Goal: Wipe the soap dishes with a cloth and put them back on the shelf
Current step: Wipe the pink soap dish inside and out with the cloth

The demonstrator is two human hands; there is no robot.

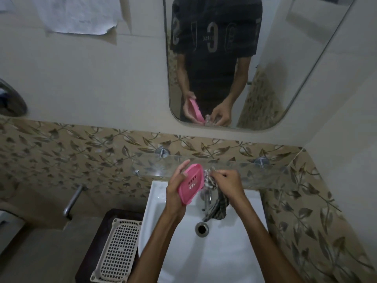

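Leaf-patterned tiles [81, 152] run in a band across the wall ahead of me, with plain pale wall above them and a rounded mirror [285, 68] at twelve to one o'clock. Below the tiles a clear glass shelf [255, 170] juts out on two metal pegs, and under it sits the white sink [224, 252], its drain [202, 229] near the centre of my view. My left hand [175, 190] is wrapped around a pink soap dish [190, 185], thumb on the near edge and fingers behind, holding it tilted on its side above the basin so its slotted bottom faces me. At about three o'clock from the dish, touching its right edge, my right hand [228, 184] is closed on a checked cloth [216, 203], bunched at the fingertips with the rest hanging down over the tap [207, 199]. Both hands are close together just in front of the shelf. Down at seven o'clock a cream plastic basket [118, 250] with a grid bottom rests on a dark surface beside the sink, and a metal pipe tap [73, 201] sticks out from the wall at nine o'clock.
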